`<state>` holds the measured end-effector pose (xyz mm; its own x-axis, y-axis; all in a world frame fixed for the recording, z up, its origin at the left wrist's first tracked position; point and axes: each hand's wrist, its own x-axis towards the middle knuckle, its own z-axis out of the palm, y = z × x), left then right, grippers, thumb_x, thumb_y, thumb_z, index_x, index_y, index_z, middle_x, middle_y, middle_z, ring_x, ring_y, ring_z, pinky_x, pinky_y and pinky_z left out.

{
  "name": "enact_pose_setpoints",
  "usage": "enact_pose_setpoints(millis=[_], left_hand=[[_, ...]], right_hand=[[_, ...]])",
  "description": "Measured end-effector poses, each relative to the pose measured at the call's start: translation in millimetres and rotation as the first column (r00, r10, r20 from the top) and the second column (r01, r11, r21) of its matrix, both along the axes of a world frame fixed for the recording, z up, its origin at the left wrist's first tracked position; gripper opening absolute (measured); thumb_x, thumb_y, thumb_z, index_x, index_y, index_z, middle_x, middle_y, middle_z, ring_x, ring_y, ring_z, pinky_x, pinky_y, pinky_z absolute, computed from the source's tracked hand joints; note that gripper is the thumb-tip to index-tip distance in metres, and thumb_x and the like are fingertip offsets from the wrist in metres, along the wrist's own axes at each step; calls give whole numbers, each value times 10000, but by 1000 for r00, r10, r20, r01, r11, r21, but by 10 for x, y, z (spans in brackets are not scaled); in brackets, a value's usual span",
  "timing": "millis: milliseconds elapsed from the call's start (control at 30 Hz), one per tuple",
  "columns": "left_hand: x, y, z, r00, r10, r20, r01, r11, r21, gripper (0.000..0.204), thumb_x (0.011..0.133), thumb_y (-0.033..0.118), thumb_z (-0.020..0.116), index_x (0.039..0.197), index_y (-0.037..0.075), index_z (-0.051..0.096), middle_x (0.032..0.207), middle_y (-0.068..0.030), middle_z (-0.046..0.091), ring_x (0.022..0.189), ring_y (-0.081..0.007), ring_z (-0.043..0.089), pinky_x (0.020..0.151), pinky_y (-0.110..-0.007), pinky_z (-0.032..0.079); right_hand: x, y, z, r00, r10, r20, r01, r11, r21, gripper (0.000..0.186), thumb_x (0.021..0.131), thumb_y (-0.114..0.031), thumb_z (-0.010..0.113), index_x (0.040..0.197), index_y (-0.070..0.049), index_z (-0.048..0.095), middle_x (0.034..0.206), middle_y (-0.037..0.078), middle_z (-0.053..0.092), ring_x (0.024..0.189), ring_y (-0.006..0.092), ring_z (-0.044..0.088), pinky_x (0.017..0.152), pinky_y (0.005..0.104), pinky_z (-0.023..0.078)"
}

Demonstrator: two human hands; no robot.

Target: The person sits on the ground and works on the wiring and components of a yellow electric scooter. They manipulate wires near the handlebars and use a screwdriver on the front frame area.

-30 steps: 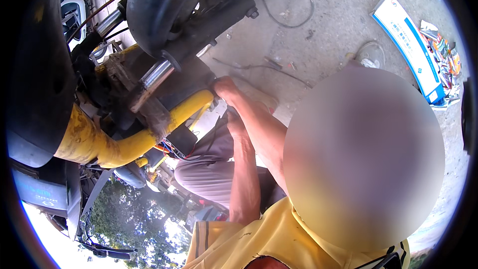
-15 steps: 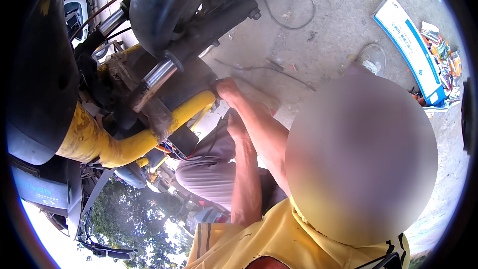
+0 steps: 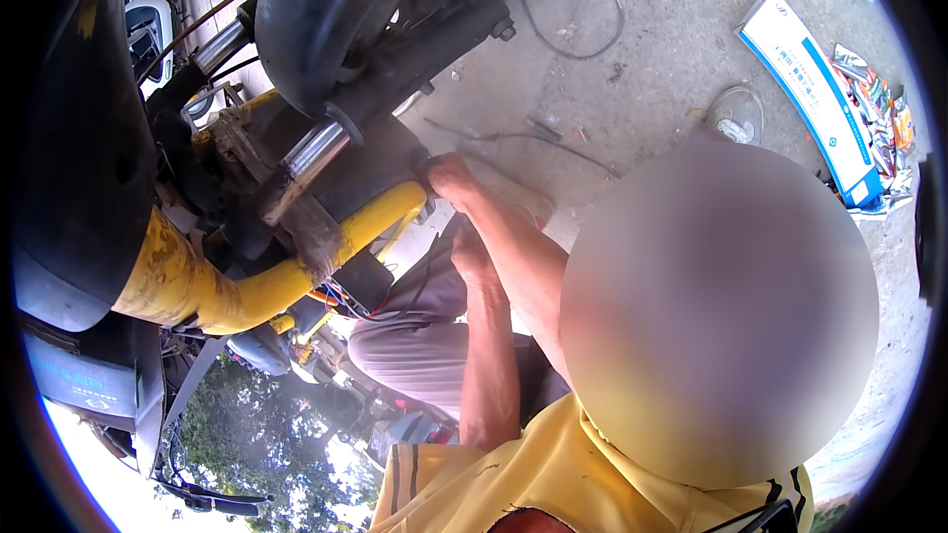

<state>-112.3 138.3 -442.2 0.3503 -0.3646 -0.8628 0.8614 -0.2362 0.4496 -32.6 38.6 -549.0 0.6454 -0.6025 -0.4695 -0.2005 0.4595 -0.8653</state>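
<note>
Neither of my hands is in view. Another person in a yellow shirt reaches toward an electric scooter that appears tilted or upturned. One of that person's hands is closed at the end of the curved yellow frame tube; what it holds, if anything, is hidden. Their other hand is curled just below, its fingers mostly out of sight. Loose coloured wires hang under the tube. Above it are a black wheel and a shiny fork leg.
A thin cable loops over the concrete floor, and a dark cord lies closer. A white-and-blue box rests beside crumpled colourful wrappers at the right. A shoe stands nearby. Dark scooter bodywork fills the left.
The other person's blurred head has shifted slightly. Their hands and the scooter stay almost where they were.
</note>
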Motion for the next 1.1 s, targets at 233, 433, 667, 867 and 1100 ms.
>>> enact_pose_setpoints(millis=[233,433,667,867,1100], left_hand=[[-36,30,78,1000,-9,15,9,1000,14,440,1113,365,381,1393,44,491,1245,-152,594,1124,-304,607,981,-498,511],[-6,22,104,1000,-7,15,7,1000,9,441,1113,359,383,1399,42,489,1259,-155,592,1136,-307,604,985,-503,510],[-2,72,89,1000,15,13,-15,1000,2,442,1112,353,386,1406,39,486,1274,-160,589,1150,-309,600,989,-509,508],[-8,44,80,1000,3,12,-3,1000,8,443,1112,348,389,1412,37,484,1288,-163,587,1162,-311,597,993,-514,507],[1,39,113,1000,-3,15,2,1000,15,445,1111,342,392,1419,34,481,1303,-168,584,1175,-314,593,997,-521,506]], right_hand=[[424,292,-293,957,-288,28,239,844,480,120,865,-42,683,950,8,751,871,127,735,713,194,654,620,352,505],[115,157,-154,907,-342,244,147,803,578,110,879,-48,681,926,30,743,812,105,711,665,185,635,578,365,484],[-291,-89,359,852,-496,167,171,565,807,79,875,-43,674,855,19,718,719,94,663,612,171,607,537,342,456],[-316,-128,427,824,-555,116,215,495,842,79,864,-49,686,818,12,707,697,83,653,575,168,581,520,344,436],[-295,-178,399,874,-477,98,155,464,872,123,893,-101,693,851,12,719,732,90,654,587,175,575,544,355,459]])
